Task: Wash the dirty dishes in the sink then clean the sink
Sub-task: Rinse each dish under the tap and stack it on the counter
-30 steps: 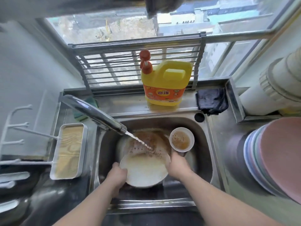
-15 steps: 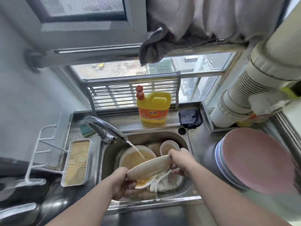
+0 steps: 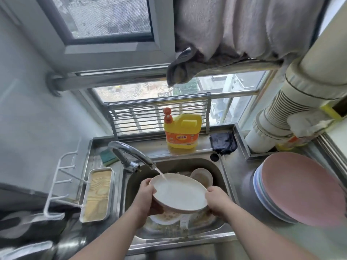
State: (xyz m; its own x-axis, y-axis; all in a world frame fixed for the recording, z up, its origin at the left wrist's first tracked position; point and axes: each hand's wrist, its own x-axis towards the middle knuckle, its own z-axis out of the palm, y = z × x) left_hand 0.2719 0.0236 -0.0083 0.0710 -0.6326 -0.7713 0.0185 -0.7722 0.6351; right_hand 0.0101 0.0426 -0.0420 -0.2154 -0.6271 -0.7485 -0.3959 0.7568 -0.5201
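Over sink (image 3: 223, 177); both hands' grip holds plate (image 3: 180, 193).

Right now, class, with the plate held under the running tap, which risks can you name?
1. The wet plate, held by its edges in the left hand and right hand, could slip onto the dirty dishes below.
2. Water from the tap may splash off it over the sink rim.

I see little room over the sink (image 3: 223, 177): the white plate (image 3: 178, 193) spans mid-frame, with the tap (image 3: 131, 153) arching in from the upper left. Beneath lie dirty dishes (image 3: 167, 215) and a small bowl (image 3: 202, 177). At right, stacked plates (image 3: 300, 188) fill the counter; at left stands a tray (image 3: 97, 194). The ledge between detergent jug (image 3: 182, 131) and dark cloth (image 3: 223, 143) is open
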